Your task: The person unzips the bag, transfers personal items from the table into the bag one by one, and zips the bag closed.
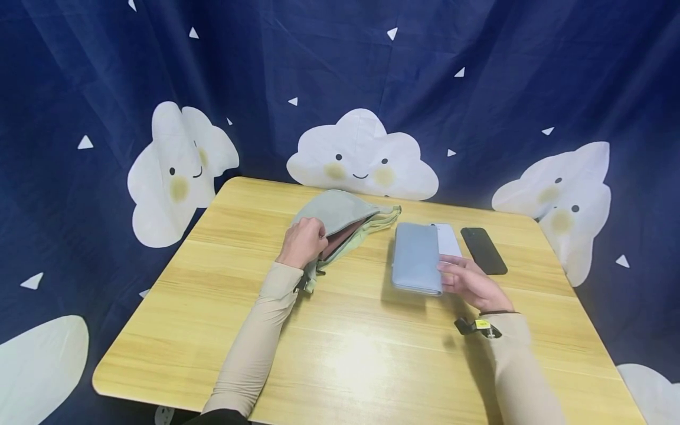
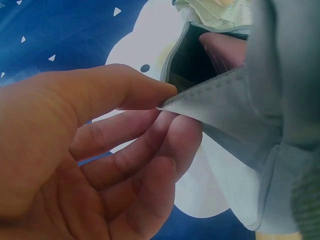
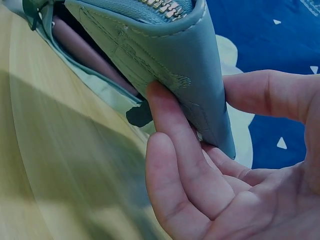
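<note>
My left hand (image 1: 301, 243) pinches the edge of the opening of a pale green waist bag (image 1: 337, 209) lying at the back middle of the table. The bag gapes open. A pink thing (image 2: 227, 52) shows inside it in the left wrist view; its kind is hidden. My right hand (image 1: 473, 283) holds a light blue wallet (image 1: 417, 257) by its right edge, raised above the table, to the right of the bag. In the right wrist view, thumb and fingers grip the wallet (image 3: 200, 65) from opposite faces, and its zipper shows at the top.
Behind the wallet lies a white phone-like slab (image 1: 448, 241), partly covered from view. A black phone (image 1: 484, 251) lies to its right on the wooden table (image 1: 212, 330). A dark blue curtain (image 1: 255, 77) with cloud prints hangs behind the table.
</note>
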Motion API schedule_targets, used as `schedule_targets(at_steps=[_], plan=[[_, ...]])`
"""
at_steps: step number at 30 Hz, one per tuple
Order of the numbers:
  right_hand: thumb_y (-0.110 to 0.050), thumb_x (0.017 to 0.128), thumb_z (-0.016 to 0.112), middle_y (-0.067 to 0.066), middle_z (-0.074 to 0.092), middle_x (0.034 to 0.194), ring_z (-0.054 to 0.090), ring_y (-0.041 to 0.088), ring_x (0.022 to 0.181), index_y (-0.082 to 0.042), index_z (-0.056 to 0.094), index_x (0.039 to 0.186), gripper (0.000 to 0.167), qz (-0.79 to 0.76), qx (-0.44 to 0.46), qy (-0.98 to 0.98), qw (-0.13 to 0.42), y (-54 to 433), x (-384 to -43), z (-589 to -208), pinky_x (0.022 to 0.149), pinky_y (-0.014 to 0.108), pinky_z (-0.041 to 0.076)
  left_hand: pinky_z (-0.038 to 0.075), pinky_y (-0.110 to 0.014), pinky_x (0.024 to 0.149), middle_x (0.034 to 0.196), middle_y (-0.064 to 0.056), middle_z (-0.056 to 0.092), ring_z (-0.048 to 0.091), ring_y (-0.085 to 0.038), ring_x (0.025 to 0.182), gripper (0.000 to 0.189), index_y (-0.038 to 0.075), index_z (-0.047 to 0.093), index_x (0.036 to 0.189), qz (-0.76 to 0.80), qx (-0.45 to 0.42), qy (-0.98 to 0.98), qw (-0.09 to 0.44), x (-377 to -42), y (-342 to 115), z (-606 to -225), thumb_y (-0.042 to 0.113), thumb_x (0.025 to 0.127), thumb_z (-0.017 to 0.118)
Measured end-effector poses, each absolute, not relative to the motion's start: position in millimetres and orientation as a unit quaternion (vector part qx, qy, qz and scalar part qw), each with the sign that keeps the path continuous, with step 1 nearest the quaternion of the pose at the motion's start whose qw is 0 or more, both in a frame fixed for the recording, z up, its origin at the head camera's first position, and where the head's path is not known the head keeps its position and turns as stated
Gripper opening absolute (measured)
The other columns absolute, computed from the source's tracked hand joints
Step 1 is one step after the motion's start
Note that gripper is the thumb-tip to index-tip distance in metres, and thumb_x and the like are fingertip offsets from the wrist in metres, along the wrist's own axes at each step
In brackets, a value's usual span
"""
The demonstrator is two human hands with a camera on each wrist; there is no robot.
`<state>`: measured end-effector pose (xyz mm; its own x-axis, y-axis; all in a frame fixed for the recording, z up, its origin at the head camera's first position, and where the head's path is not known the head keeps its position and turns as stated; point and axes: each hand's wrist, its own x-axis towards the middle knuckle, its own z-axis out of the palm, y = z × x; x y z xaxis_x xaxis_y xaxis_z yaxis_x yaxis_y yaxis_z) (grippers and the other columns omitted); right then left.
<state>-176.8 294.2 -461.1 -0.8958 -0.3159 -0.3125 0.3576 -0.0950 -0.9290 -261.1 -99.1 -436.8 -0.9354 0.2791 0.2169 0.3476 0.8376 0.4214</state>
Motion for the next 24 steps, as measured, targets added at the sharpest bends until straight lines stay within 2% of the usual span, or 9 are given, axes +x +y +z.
schedule_targets(at_steps=[4, 14, 24], plan=[[-0.007, 0.106, 0.048, -0.006, 0.073, 0.107, 0.074, 0.010, 0.095, 0.008, 0.004, 0.157, 0.069, -0.732, 0.028, 0.639, 0.234, 285.8, -179.7, -462.5, 0.088, 0.029, 0.059, 0.024, -0.030, 0.051, 0.056, 0.007, 0.027, 0.026, -0.013, 0.055, 0.042, 0.019, 0.033, 0.056, -0.234, -0.165, -0.955, 0.076, -261.2, -99.6, -437.2, 0.002, 0.078, 0.065], [-0.007, 0.105, 0.050, -0.006, 0.075, 0.106, 0.074, 0.011, 0.096, 0.007, 0.016, 0.153, 0.061, -0.725, 0.014, 0.642, 0.249, 266.1, -187.5, -470.1, 0.089, 0.029, 0.059, 0.022, -0.030, 0.051, 0.056, 0.008, 0.022, 0.022, -0.013, 0.055, 0.041, 0.018, 0.033, 0.057, -0.237, -0.166, -0.954, 0.075, -260.5, -100.2, -437.9, 0.001, 0.078, 0.063], [-0.006, 0.104, 0.049, -0.007, 0.074, 0.101, 0.074, 0.009, 0.088, 0.012, 0.007, 0.157, 0.069, -0.721, 0.008, 0.640, 0.265, 246.3, -195.0, -474.8, 0.087, 0.027, 0.059, 0.024, -0.030, 0.051, 0.056, 0.007, 0.027, 0.027, -0.013, 0.055, 0.044, 0.021, 0.031, 0.056, -0.234, -0.167, -0.955, 0.077, -262.2, -100.4, -438.1, 0.003, 0.078, 0.065]])
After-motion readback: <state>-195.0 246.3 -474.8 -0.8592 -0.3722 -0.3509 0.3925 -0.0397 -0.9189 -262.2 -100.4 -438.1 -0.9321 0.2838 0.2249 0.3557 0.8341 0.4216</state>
